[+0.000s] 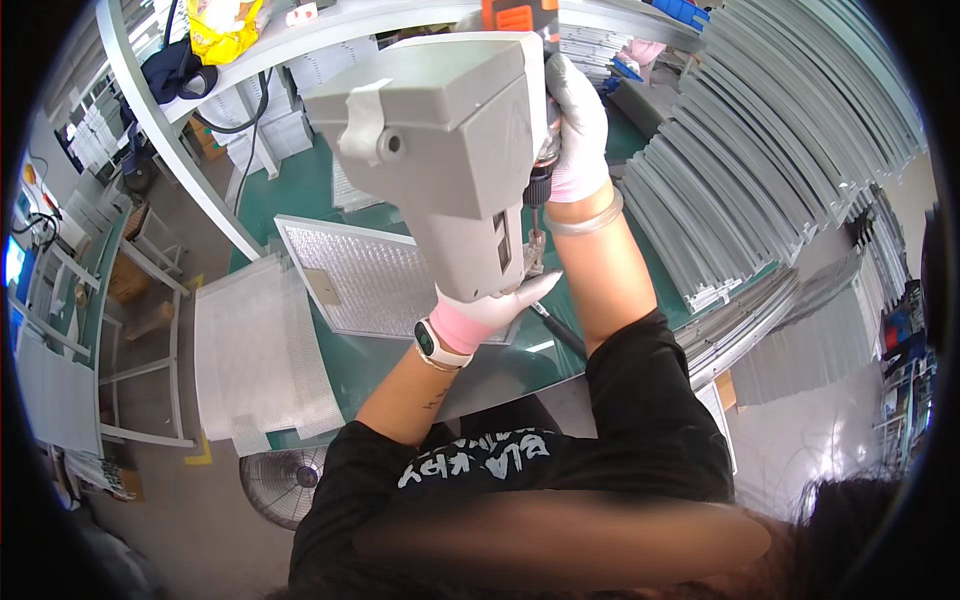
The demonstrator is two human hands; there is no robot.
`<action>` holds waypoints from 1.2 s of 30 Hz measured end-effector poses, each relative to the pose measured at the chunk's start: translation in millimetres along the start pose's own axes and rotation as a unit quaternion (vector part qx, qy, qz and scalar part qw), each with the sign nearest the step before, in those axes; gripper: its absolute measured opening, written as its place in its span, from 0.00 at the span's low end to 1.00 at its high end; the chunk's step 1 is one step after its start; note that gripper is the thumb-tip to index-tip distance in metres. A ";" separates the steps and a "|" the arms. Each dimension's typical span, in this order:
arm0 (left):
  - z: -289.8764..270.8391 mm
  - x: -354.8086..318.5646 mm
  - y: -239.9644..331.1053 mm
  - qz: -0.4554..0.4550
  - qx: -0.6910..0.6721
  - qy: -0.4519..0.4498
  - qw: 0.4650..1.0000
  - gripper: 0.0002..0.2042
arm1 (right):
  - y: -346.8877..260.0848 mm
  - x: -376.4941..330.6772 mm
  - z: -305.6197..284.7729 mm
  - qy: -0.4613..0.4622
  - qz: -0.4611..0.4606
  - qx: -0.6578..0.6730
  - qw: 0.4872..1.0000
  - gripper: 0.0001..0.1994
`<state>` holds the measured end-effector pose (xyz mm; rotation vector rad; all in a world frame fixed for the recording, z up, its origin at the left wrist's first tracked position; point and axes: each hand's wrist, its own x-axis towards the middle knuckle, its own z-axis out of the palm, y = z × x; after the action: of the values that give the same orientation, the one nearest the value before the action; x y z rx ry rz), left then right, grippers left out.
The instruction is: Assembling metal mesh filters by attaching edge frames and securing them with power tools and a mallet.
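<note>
Okay: right hand [580,125] grips the drill [540,184] at far centre, bit [535,220] aimed near, toward a small metal piece [535,256] beside the left hand [488,307]; grey housing [440,150] hides that grasp, can't tell. Probably best: bit straight, steady pressure, left fingers [540,287] clear of the tip.

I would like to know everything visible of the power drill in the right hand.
The power drill is orange and dark grey, plastic-looking, with a ribbed black chuck and a metal shaft pointing toward the left hand. The gloved right hand grips it above the green worktable. A grey housing hides much of it; whether it runs is unclear.
</note>
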<state>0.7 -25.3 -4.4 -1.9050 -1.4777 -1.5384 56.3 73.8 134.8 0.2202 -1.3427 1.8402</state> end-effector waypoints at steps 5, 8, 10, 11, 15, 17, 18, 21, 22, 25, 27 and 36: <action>-13.6 12.2 10.0 0.059 0.091 -0.006 0.994 0.14 | 8.1 -1.9 -3.9 -0.066 0.006 0.071 0.995 0.25; -15.5 12.9 11.0 0.044 0.095 -0.024 0.994 0.15 | 14.8 -7.9 -2.4 -0.060 -0.032 0.172 0.983 0.28; -15.2 15.0 12.5 0.119 0.190 0.000 0.975 0.21 | 21.5 -7.2 -27.6 -0.067 -0.044 0.086 0.993 0.29; -16.6 13.3 11.8 0.119 0.193 -0.001 0.974 0.21 | 23.5 -5.1 -31.8 -0.077 -0.054 0.002 0.996 0.31; -7.8 -6.0 0.6 0.176 0.331 0.023 0.927 0.40 | 18.6 1.0 -27.7 -0.131 -0.056 0.089 0.986 0.31; -11.8 2.4 16.1 0.169 0.330 0.023 0.929 0.41 | 13.8 -1.8 -25.4 -0.161 -0.055 0.143 0.975 0.30; -15.7 5.7 22.1 0.169 0.334 0.024 0.927 0.41 | 13.6 -2.2 -21.2 -0.180 -0.052 0.174 0.967 0.30; -22.6 6.5 31.0 0.039 0.240 -0.020 0.970 0.18 | 7.6 -6.2 -11.4 -0.226 -0.049 0.237 0.944 0.30; -19.3 -1.2 27.5 0.003 0.168 -0.040 0.985 0.18 | -2.5 -11.5 -12.5 -0.107 -0.071 0.166 0.978 0.27; -17.0 -14.1 26.2 0.007 0.085 0.023 0.996 0.13 | -30.6 -7.3 0.7 0.030 -0.093 0.094 0.991 0.16; -44.6 -17.8 51.3 0.091 0.135 -0.033 0.986 0.09 | -46.4 -5.9 6.4 0.037 -0.108 0.083 0.990 0.14; -143.6 -210.9 27.7 0.115 -0.064 -0.435 0.891 0.05 | -44.9 -7.5 19.5 -0.084 -0.091 0.073 0.990 0.14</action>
<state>-37.6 -253.1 -116.3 -2.9348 -1.3462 -0.6766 86.4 57.1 170.4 0.5676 -1.2552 1.7957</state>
